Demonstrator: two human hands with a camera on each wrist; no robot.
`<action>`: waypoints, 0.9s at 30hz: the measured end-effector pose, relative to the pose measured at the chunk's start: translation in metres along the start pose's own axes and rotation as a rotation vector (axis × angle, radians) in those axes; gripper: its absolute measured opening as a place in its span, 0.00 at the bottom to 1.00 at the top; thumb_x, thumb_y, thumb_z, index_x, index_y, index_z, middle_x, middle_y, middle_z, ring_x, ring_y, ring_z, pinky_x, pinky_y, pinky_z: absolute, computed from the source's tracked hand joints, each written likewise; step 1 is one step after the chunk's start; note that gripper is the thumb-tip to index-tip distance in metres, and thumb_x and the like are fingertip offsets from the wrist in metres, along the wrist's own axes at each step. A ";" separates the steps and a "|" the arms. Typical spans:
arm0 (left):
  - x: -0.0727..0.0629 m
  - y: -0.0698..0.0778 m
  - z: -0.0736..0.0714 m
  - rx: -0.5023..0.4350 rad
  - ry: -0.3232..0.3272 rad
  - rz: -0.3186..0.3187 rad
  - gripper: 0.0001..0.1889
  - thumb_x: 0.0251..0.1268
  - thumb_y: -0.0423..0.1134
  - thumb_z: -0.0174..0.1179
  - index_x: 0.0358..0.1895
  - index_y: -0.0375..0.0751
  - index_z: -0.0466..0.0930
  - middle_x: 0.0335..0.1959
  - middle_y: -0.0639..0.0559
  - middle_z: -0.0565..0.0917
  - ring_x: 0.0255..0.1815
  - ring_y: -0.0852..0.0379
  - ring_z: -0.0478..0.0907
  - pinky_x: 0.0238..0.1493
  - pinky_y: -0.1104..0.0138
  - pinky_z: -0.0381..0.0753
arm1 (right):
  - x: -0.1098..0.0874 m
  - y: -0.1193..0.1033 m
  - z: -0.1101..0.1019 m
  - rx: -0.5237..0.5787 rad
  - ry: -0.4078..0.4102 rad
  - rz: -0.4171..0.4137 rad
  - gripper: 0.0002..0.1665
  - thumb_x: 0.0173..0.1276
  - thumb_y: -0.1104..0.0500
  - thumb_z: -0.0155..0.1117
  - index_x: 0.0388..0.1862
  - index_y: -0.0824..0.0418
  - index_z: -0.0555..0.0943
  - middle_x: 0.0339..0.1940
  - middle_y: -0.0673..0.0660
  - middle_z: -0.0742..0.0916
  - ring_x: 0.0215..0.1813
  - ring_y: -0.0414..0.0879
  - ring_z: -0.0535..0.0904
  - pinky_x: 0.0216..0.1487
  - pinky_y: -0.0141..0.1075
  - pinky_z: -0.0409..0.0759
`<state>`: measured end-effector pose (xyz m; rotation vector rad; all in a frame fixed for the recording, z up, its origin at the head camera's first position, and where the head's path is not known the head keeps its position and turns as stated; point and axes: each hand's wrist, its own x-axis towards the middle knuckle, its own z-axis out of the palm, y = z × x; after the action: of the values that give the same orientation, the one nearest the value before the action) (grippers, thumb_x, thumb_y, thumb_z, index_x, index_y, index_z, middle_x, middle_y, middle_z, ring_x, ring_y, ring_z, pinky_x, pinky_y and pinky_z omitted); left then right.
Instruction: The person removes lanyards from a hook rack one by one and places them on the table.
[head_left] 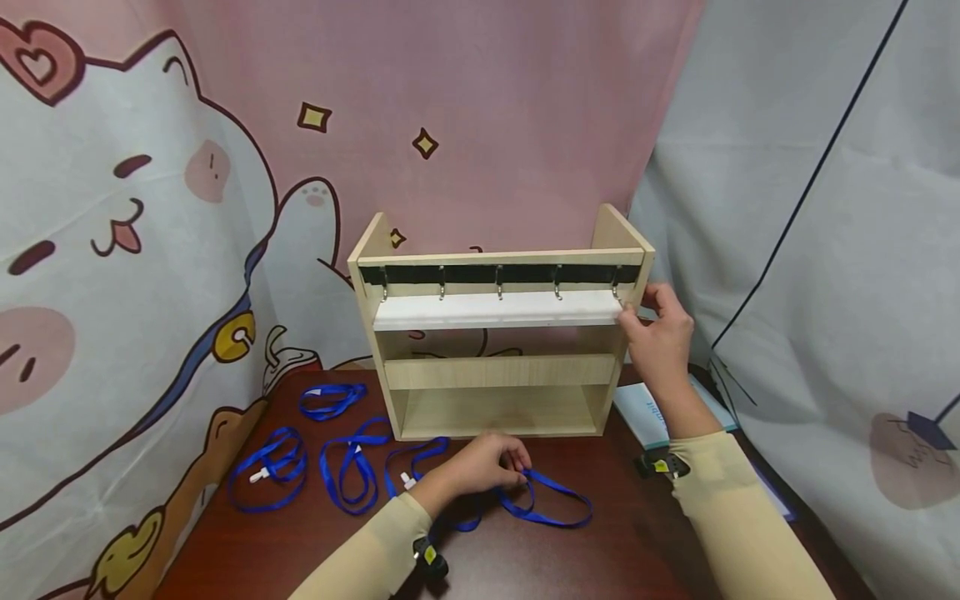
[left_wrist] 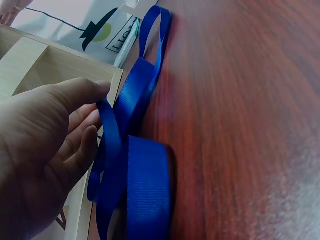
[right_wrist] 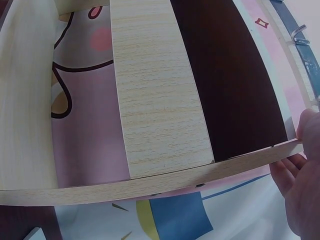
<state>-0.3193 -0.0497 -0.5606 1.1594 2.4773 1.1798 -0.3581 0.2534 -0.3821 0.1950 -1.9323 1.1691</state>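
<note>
My left hand (head_left: 480, 467) is low over the table in front of a small wooden shelf (head_left: 498, 372). Its thumb and fingers pinch the strap of a blue lanyard (left_wrist: 148, 185), whose loops trail along the tabletop. My right hand (head_left: 663, 337) grips the front edge of the shelf's right side panel, thumb on one face and fingers round the other, as the right wrist view shows. Across the shelf's upper front runs a black strip with several metal hooks (head_left: 499, 282). A white ledge (head_left: 495, 312) sits just below the hooks.
Several other blue lanyards lie coiled at the left, among them one at the back (head_left: 332, 402) and one with a white clip (head_left: 259, 475). A light blue packet (head_left: 641, 414) lies right of the shelf on the brown table (head_left: 615, 550). Printed curtains hang behind and beside it.
</note>
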 end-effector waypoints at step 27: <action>-0.048 0.023 -0.080 0.047 0.147 -0.032 0.05 0.76 0.42 0.75 0.48 0.55 0.90 0.40 0.66 0.88 0.43 0.65 0.85 0.42 0.65 0.85 | -0.008 0.006 -0.024 -0.077 -0.101 -0.029 0.24 0.79 0.60 0.71 0.70 0.63 0.81 0.61 0.61 0.89 0.64 0.56 0.86 0.53 0.23 0.80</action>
<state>-0.3081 -0.1217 -0.4983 1.0764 2.6343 1.2463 -0.3422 0.2736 -0.3866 0.2446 -2.0519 1.0820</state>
